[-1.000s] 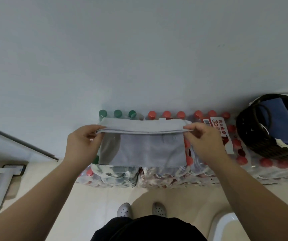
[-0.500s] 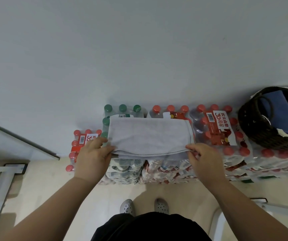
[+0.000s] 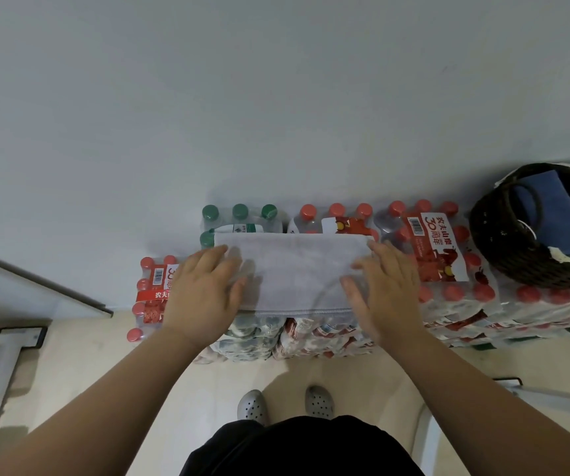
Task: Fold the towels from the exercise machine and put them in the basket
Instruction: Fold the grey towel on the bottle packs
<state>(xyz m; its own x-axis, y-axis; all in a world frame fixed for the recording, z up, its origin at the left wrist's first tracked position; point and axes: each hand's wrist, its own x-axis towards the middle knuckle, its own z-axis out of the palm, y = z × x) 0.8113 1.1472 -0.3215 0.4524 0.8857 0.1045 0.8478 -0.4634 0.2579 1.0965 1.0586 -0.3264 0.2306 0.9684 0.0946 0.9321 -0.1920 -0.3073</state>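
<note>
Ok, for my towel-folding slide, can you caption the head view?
Left hand and right hand press flat a folded grey cloth towel on shrink-wrapped bottle packs, dark woven basket at right.

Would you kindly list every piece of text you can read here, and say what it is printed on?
"农夫山泉" and "30周年": red label of the right bottle pack.
"农夫" and "30", cut off by the left hand: left bottle pack.
Barcode digits and the green-capped pack label: too small to read.

The towel [image 3: 294,269] is plain pale grey. The bottle packs [image 3: 438,249] show red caps and red-and-white labels (the far-left caps [image 3: 239,211] are green). The woven basket [image 3: 503,249] is dark brown, with blue cloth [image 3: 551,214] inside.
</note>
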